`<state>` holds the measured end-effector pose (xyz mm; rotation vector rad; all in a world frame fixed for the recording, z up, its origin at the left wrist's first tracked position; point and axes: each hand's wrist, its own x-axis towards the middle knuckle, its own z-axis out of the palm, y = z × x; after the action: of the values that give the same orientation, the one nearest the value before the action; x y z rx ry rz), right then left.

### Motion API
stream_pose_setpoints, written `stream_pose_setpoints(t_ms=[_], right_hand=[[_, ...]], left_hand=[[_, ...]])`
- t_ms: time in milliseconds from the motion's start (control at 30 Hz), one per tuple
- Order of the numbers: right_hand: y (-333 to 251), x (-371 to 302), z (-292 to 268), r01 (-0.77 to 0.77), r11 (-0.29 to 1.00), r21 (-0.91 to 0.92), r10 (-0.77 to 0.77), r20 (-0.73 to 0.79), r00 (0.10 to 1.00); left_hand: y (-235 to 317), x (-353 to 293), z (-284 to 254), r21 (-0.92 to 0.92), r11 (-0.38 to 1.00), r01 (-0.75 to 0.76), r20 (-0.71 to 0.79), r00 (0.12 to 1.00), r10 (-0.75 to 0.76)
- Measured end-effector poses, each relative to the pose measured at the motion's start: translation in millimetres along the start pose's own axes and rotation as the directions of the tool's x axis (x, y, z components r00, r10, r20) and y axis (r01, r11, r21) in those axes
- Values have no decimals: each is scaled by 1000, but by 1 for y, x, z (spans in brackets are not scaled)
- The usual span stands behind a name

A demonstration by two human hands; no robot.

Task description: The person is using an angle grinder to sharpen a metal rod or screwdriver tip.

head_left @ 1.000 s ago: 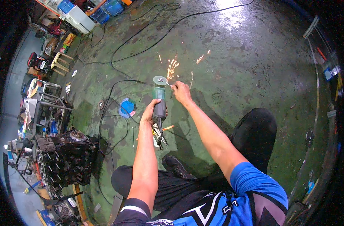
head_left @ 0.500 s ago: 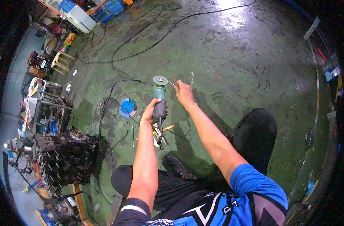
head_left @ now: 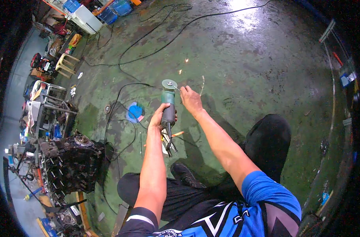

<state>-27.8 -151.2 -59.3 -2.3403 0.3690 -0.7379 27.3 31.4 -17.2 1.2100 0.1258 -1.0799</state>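
My left hand (head_left: 160, 117) is wrapped round the body of a green and black angle grinder (head_left: 168, 107), its disc end pointing away from me. On its head sits a pale round disc (head_left: 166, 83). Just right of the disc, my right hand (head_left: 191, 99) pinches a thin metal rod (head_left: 176, 87), whose tip meets the disc's right edge. The part of the rod inside my fingers is hidden. Small orange sparks (head_left: 180, 72) show beyond the disc, over the floor.
A blue round item (head_left: 134, 113) and a loose disc (head_left: 107, 109) lie left of the grinder. Black cable (head_left: 120, 63) winds over the green floor. An engine block (head_left: 69, 166) stands at left, near a cream plastic chair (head_left: 66, 65). Tools (head_left: 170, 138) lie below the grinder.
The rod has come against the disc's edge, and sparks now fly beyond it. My right hand has shifted slightly toward the grinder. My left hand keeps its hold.
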Motion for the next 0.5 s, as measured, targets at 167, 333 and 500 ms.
stream_pose_setpoints(t_ms=[167,333,500], right_hand=[[0,-1,2,139,979,-147,-144,-24,989],[-2,-3,-1,169,976,-136,-174,-25,984],[-1,-4,-3,182,972,-148,-187,-17,982]], left_hand=[[0,-1,0,-15,1000,-4,19,1000,4],[0,0,-2,-34,999,-14,18,1000,15],[-1,3,-6,-50,999,-5,35,999,7]])
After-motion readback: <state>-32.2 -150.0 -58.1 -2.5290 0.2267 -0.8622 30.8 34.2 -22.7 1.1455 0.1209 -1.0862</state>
